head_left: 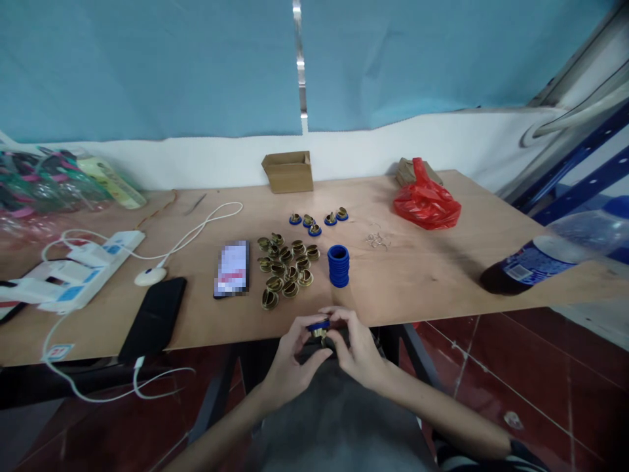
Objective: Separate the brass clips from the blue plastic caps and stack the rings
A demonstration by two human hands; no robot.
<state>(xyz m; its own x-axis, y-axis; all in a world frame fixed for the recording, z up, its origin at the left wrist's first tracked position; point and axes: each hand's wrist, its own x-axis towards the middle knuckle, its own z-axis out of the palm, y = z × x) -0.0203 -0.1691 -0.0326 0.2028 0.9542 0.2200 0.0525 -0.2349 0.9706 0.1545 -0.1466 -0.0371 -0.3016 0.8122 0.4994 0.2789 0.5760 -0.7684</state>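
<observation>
Just off the table's front edge, my left hand (289, 364) and my right hand (360, 353) grip one small brass-coloured fitting (318, 334) between them. A blue ring (319, 325) sits around its upper part, under my fingertips. Fingers of both hands are closed about the piece and hide some of it. On the table ahead stands a stack of blue rings (339, 267). Left of that stack lies a group of bare brass fittings (291, 273). Farther back are several fittings with blue rings (315, 230) around their bases.
A wooden table (417, 282) carries a phone with a lit screen (232, 269), a black phone (153, 319), a white power strip (93, 272) with cables, a cardboard box (287, 173), small thin scraps (377, 240), a red plastic bag (427, 203) and a tilted drink bottle (535, 259).
</observation>
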